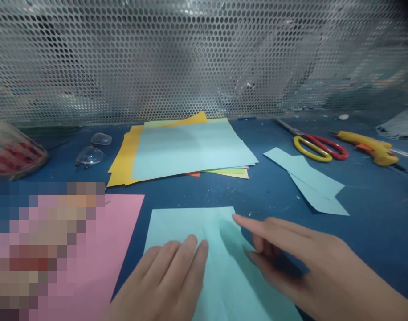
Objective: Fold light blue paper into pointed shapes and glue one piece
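A light-blue sheet of paper (217, 276) lies in front of me, with faint creases down its middle. My left hand (167, 276) rests on its left part, fingers stretched out and pressed lightly down. At the sheet's right edge is my right hand (300, 254), its index fingertip by the upper right corner. The thumb sits lower and apart from that finger, and the other fingers are bent under. Nothing shows between the fingers of either hand. The lower end of the sheet runs out of view.
Behind the sheet lies a stack of coloured paper (190, 147). Cut blue strips (311, 178), scissors (314, 147) and a yellow glue gun (371, 145) are on the right. Left are pink paper (100, 249), eyeglasses (90, 156) and a clear container (17, 151). A perforated metal panel (190, 62) stands behind.
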`<action>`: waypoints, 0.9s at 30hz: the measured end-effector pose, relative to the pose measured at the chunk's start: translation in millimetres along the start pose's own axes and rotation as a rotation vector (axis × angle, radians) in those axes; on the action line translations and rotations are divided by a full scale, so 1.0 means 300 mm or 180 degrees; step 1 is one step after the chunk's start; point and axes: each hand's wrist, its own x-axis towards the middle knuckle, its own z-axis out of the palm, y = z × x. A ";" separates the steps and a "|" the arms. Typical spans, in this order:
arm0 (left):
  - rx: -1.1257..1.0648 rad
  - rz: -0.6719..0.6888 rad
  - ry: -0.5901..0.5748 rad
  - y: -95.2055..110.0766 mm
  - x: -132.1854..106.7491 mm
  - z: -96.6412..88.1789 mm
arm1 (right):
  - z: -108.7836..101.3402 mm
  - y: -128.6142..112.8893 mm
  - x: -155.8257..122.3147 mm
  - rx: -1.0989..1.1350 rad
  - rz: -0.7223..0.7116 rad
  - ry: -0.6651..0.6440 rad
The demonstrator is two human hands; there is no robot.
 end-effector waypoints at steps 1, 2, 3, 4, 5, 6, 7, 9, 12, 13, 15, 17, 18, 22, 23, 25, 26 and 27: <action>-0.0010 0.0067 -0.0006 -0.002 -0.007 0.002 | 0.008 -0.001 -0.006 -0.0028 -0.0107 0.0025; -0.0009 0.0095 -0.0023 -0.004 -0.015 0.006 | 0.015 -0.001 -0.014 -0.0044 -0.0203 0.0022; -0.0003 0.0099 -0.0034 -0.005 -0.024 0.012 | 0.023 0.000 -0.021 -0.0067 -0.0290 0.0007; 0.0008 0.0101 -0.0031 -0.005 -0.033 0.018 | 0.030 0.001 -0.028 -0.0107 -0.0368 -0.0011; 0.0002 0.0092 -0.0047 -0.005 -0.040 0.023 | 0.036 0.002 -0.034 -0.0174 -0.0428 -0.0018; -0.0014 0.0078 -0.0037 -0.003 -0.044 0.027 | 0.041 0.002 -0.038 -0.0256 -0.0481 -0.0027; -0.0028 0.0051 -0.0047 -0.001 -0.046 0.029 | 0.044 0.002 -0.039 -0.0347 -0.0516 -0.0044; -0.0056 0.0015 -0.0055 0.001 -0.041 0.024 | 0.046 0.000 -0.032 -0.0480 -0.0599 -0.0056; -0.0060 -0.0020 -0.0103 -0.003 -0.018 0.000 | 0.037 0.001 -0.008 -0.0526 -0.0740 -0.0123; -0.0056 -0.0014 -0.0140 -0.007 -0.010 -0.010 | 0.030 0.003 0.000 -0.0514 -0.0785 -0.0170; -0.0058 0.0026 -0.0184 -0.014 0.001 -0.024 | 0.012 0.011 0.013 -0.0476 -0.0909 -0.0305; -0.0066 0.0063 -0.0225 -0.020 0.006 -0.031 | -0.008 0.025 0.023 -0.0422 -0.1201 -0.0491; -0.0069 0.0080 -0.0238 -0.021 0.006 -0.033 | -0.017 0.033 0.026 -0.0392 -0.1429 -0.0599; -0.0120 0.0042 -0.0268 -0.020 0.005 -0.032 | -0.029 0.061 0.032 -0.0330 -0.2121 -0.0890; -0.0133 0.0040 -0.0257 -0.019 0.005 -0.031 | -0.026 0.066 0.033 -0.0301 -0.2149 -0.0873; -0.0118 0.0045 -0.0213 -0.017 0.005 -0.027 | -0.018 0.071 0.037 -0.0224 -0.2139 -0.0890; -0.0090 0.0055 -0.0194 -0.017 0.005 -0.025 | -0.013 0.073 0.039 -0.0189 -0.2109 -0.0966; -0.0070 0.0082 -0.0178 -0.018 0.005 -0.023 | -0.010 0.074 0.042 -0.0148 -0.2063 -0.1050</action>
